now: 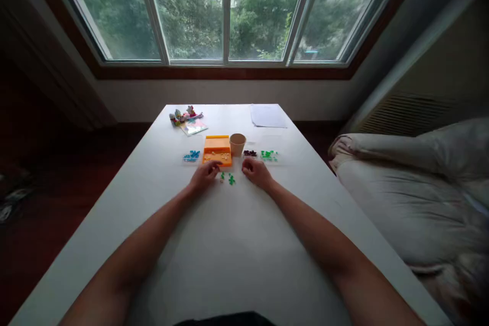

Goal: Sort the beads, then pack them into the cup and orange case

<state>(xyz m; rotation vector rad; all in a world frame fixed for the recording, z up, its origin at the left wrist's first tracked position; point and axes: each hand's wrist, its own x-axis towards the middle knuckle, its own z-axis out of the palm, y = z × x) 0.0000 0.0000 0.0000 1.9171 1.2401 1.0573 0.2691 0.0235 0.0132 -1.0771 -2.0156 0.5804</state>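
My left hand [205, 174] rests at the front left corner of an orange box [217, 148], fingers loosely bent and a little apart, with nothing visible in them. The box is open with its lid tilted back, and small pale pieces lie in it. Curled closed, my right hand [257, 171] is on the table in front of a clear tray of dark pieces [250, 153]; whatever its fingertips hold, if anything, is hidden. Between the hands lie several small green pieces [231, 179] and a few pale ones. A brown paper cup [237, 144] stands right of the box.
Blue pieces [191, 156] sit in a clear tray left of the box, green pieces [269, 155] in one at the right. Farther back on the white table [229, 244] are small colourful figures [185, 114] and white paper sheets [268, 115]. A covered sofa [401, 188] stands at the right.
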